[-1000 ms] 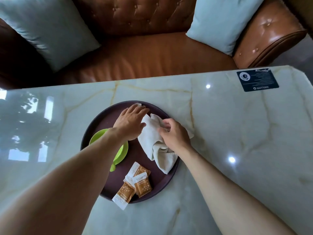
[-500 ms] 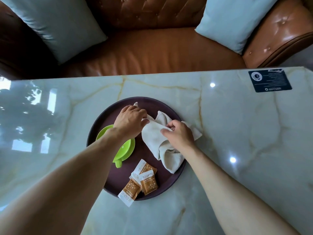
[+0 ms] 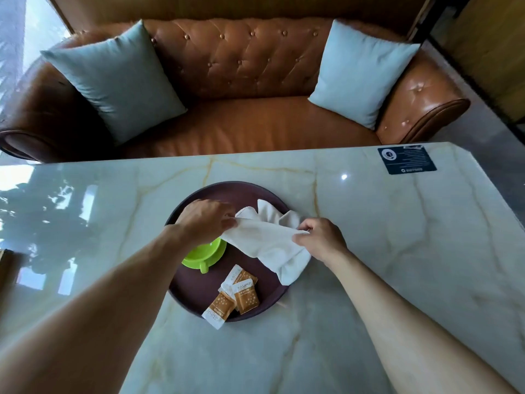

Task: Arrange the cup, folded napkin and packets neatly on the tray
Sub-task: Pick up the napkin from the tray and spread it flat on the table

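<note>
A round dark brown tray [image 3: 196,291] lies on the marble table. Over its right half hangs a cream napkin [image 3: 264,240], stretched between both hands. My left hand [image 3: 206,220] pinches one edge of the cloth above the tray's left side. My right hand [image 3: 321,237] pinches the opposite edge at the tray's right rim. The napkin's lower end droops over that rim. A lime green cup [image 3: 203,254] stands on the tray, partly hidden under my left wrist and the cloth. Three orange and white packets [image 3: 235,297] lie in a loose overlapping pile at the tray's near edge; one pokes past the rim.
The marble table [image 3: 397,251] carries a dark card [image 3: 406,160] at its far right corner. Behind the table stands a brown leather sofa [image 3: 241,126] with two pale blue cushions [image 3: 113,78].
Both hands have lifted the napkin off the tray and pulled apart, spreading the cloth between them. The head has tilted up, showing more of the sofa.
</note>
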